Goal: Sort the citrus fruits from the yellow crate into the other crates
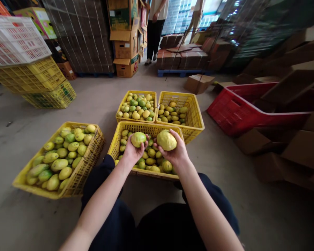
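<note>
At far left, a white plastic crate [18, 42] with slotted walls sat upon stacked yellow crates [47, 94] of open latticework. Nearer the person, on the smooth grey floor [7, 139], the left fruit crate [86, 165], rectangular and of yellow plastic, was heaped with oval fruit in yellow and green. Behind it rose a tall wrapped stack [78, 35], then brown cardboard cartons [127, 48], some with open flaps.

At centre, the rear fruit crate [136, 121] held small, rounded fruit, several of them deep green. Before it lay the near fruit crate [110, 150], with perforated walls and a layer of yellow-green fruit. Above this crate, the left hand [136, 152] had its grip closed around the greenish fruit [138, 139], an oval with a fairly smooth skin. Just beside it, the right hand [180, 150] had its grip closed around the yellow fruit [166, 140], larger, blunter and faintly ridged. The two fruits did not touch. In the background, a person [155, 31] in dark trousers stood near a blue pallet [183, 73].

To the right, the half-filled crate [197, 113] exposed its latticed inner wall. Beyond it stood a red plastic crate [232, 111], bordered by angular cardboard boxes [300, 150].
</note>
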`<state>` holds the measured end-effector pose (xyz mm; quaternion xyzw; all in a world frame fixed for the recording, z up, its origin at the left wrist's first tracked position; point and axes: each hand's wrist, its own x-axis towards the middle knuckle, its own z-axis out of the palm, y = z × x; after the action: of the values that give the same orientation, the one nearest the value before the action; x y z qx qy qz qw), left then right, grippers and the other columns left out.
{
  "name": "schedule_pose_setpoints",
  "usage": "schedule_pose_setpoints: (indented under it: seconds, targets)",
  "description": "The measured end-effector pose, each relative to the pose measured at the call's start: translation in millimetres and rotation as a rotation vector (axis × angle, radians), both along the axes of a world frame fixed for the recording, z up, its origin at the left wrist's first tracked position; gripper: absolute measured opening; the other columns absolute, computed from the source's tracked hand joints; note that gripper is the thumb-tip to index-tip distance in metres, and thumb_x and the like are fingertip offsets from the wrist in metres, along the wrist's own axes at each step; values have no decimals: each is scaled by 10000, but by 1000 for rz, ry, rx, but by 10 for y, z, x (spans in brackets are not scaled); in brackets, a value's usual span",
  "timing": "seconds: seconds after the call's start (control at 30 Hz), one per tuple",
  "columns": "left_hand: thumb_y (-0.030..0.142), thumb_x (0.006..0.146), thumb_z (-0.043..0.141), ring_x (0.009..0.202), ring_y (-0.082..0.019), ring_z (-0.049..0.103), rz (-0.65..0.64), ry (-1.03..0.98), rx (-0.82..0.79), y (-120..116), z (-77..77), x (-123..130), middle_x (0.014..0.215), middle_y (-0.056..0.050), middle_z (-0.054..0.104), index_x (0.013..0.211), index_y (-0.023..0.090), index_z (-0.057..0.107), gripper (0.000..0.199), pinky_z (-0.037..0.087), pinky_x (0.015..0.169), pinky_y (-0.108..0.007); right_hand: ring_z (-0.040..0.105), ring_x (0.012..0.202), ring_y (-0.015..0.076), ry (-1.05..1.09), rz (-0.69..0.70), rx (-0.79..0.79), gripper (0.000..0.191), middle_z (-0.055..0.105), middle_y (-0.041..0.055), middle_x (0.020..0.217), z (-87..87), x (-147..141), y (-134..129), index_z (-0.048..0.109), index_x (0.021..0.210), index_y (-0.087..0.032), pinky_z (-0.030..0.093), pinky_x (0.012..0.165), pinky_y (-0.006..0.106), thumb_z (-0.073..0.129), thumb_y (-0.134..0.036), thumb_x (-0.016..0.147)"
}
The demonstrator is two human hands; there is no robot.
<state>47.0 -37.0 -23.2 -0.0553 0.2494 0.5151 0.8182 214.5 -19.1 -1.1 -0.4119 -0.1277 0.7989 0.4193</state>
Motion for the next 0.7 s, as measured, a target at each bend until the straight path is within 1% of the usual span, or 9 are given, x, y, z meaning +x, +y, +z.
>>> schedule_pose_setpoints:
  seconds: [0.1,0.2,0.3,0.37,0.43,0.5,0.53,0.6,0.7]
  targets:
    - [416,937,358,711,-165,664,75,48,-41,35,-31,49,882,-120,658,1291,110,492,486,564,506,-199,641,554,178,16,39,-14,339,682,74,644,-70,-50,5,621,749,-184,529,406,239,537,-510,786]
    - [435,952,371,818,-198,683,135,112,-7,49,-30,108,961,-138,660,1292,122,496,479,602,628,-258,639,574,182,28,78,32,359,673,86,643,-120,-66,15,623,747,-174,531,418,234,562,-527,758]
    - [453,953,395,864,-202,682,148,137,40,41,-2,129,966,-132,665,1248,134,532,456,603,687,-266,634,585,188,23,67,30,347,675,82,649,-118,-66,19,630,759,-181,538,425,253,566,-522,753]
    - [461,946,427,830,-190,680,144,155,67,33,18,119,909,-108,672,1188,136,566,429,600,670,-255,628,582,187,34,33,-30,339,686,82,665,-93,-70,15,640,770,-183,542,427,263,545,-508,776]
    - [500,922,463,713,-166,663,110,165,68,25,29,101,818,-81,668,1088,124,605,435,580,578,-235,626,577,180,46,-1,-96,348,693,85,676,-65,-80,8,645,776,-178,538,428,254,518,-501,806]
    - [554,886,490,598,-142,620,82,159,64,17,32,86,748,-58,653,976,127,630,458,548,513,-240,622,558,173,39,-10,-119,358,695,83,674,-48,-93,3,644,773,-172,527,420,241,502,-497,827]
    - [568,869,505,576,-138,606,81,153,71,12,32,80,731,-50,648,934,137,634,454,546,522,-256,621,546,171,28,1,-109,362,695,82,670,-46,-100,1,643,772,-171,524,416,241,502,-499,830]
    - [533,854,546,634,-153,629,107,138,105,0,36,69,740,-39,654,895,163,637,384,566,618,-305,621,532,168,-1,23,-60,350,696,72,664,-51,-113,-2,642,771,-175,530,433,251,524,-500,826]
    - [445,854,569,850,-201,672,157,113,125,-22,52,47,827,-44,685,884,181,636,274,564,755,-352,649,577,178,-30,-22,32,301,699,39,676,-74,-133,-7,635,777,-207,571,536,299,587,-503,805]
